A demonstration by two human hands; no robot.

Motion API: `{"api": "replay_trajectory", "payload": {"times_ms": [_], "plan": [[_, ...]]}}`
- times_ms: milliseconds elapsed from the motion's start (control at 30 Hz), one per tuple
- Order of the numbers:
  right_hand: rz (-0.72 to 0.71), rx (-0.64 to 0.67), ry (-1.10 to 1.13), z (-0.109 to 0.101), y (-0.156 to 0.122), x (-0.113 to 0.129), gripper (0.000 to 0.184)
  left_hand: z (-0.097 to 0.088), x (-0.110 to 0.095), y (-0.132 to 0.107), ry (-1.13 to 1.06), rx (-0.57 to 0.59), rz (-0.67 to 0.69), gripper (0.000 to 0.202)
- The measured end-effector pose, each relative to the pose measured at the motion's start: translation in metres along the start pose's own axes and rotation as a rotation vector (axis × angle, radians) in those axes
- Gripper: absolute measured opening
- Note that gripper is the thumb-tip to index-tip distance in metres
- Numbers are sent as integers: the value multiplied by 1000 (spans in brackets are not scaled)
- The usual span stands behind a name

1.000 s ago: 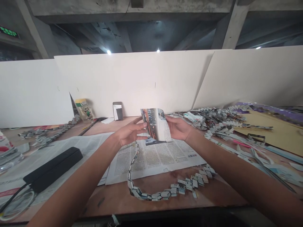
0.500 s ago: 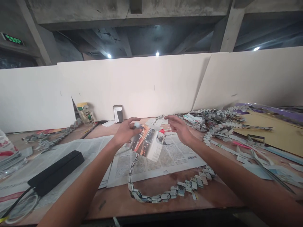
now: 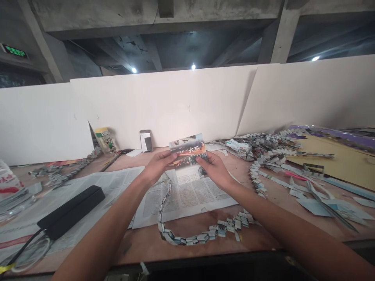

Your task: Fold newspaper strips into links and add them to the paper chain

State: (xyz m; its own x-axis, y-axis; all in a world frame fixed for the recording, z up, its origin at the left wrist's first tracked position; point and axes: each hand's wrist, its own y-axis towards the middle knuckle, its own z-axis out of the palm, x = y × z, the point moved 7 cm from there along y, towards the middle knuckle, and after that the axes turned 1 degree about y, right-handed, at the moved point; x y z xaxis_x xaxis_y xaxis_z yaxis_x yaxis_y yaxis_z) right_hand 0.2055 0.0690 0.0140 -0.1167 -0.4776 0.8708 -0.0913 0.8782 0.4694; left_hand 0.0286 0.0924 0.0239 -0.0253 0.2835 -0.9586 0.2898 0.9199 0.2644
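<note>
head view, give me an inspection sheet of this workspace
surface: brown table with newspaper spread across the middle
job's things: printed paper slip held above the newspaper; folded paper chain curving along the near edge
clutter: more chains and paper strips at right, yellow card, phone leaning on the board, carton, plastic bottle at left
hands: left hand and right hand both pinch the slip
cables: black box with a cord leading off at left
surroundings: white boards behind the table, concrete ceiling with lamps
</note>
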Motion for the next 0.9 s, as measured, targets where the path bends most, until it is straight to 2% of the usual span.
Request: {"api": "replay_trajectory", "payload": {"times_ms": [67,200,367,467,533,600,700,767,900], "plan": [[-45,4,-128,3,-5,-1,23,8,14,-2,38,44,-59,28],[-48,-28,-338,4,-12,-2,23,16,19,-6,213,-46,-2,30],[-108,-67,-494,6,-16,6,5,31,6,-16,336,-24,99,39],[-169,-68,-558,10,-20,12,15,40,-7,-25,461,-7,124,39],[-177,-44,-577,13,-24,13,15,47,-14,-32,524,20,139,35],[-160,-1,-602,18,-27,12,17,54,-17,-37,515,61,159,34],[-128,80,-656,30,-35,12,24,58,-15,-38,422,88,174,47],[-129,111,-681,36,-39,15,26,55,-10,-34,335,66,162,53],[-171,78,-635,33,-40,23,34,43,-3,-24,198,49,116,42]]}}
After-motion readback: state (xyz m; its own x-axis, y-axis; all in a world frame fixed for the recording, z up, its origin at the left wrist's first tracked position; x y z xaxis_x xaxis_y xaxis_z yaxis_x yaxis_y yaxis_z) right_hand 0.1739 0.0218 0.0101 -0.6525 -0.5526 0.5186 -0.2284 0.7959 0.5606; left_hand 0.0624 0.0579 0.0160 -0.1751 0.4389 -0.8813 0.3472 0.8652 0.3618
